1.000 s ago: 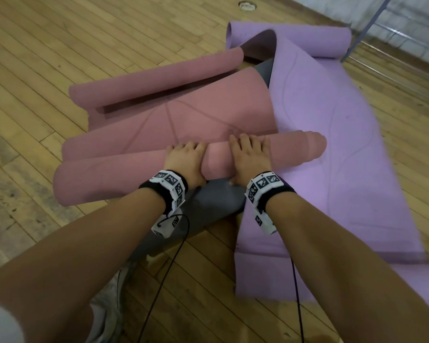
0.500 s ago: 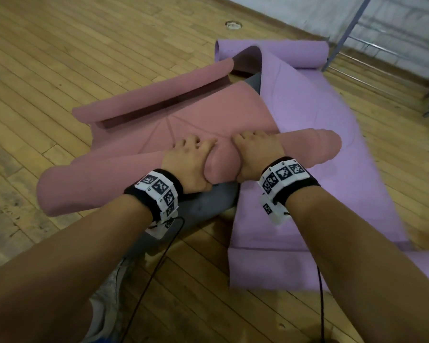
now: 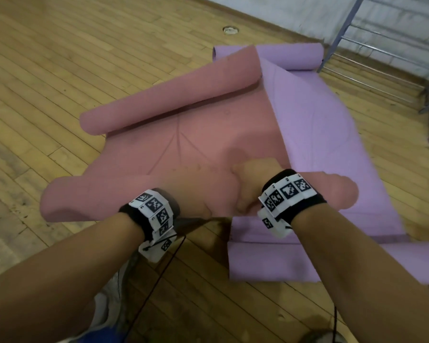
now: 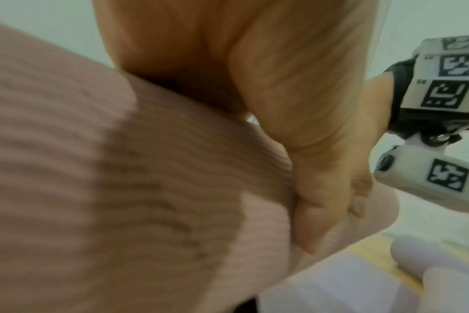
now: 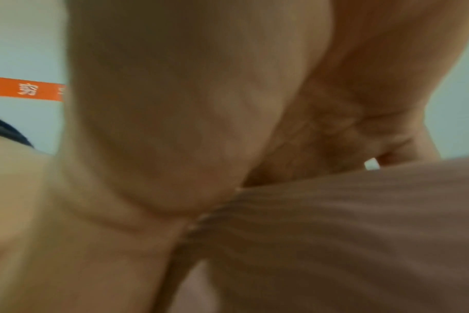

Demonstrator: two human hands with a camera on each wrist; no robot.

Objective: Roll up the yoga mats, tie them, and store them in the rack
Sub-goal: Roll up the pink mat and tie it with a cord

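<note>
A pink yoga mat (image 3: 196,134) lies on the wood floor, with its near end wound into a thick roll (image 3: 104,199) and its far end curled over (image 3: 171,95). My left hand (image 3: 193,191) and right hand (image 3: 253,179) sit side by side on the middle of the near roll, fingers wrapped over its top. In the left wrist view the left palm and thumb (image 4: 308,190) press the ribbed pink roll (image 4: 94,190). In the right wrist view the right hand (image 5: 174,127) bears on the same roll (image 5: 335,233). Both hands are blurred.
A purple mat (image 3: 332,134) lies partly under the pink one on the right, rolled at its far end (image 3: 295,55) and folded near me (image 3: 263,263). A metal rack (image 3: 342,33) stands at the back right by the wall. My shoe (image 3: 109,308) is below my left arm.
Both hands have pushed the near pink roll away from me over the flat part, which is now shorter. The grey underside near my wrists is almost covered. The far curl has shifted.
</note>
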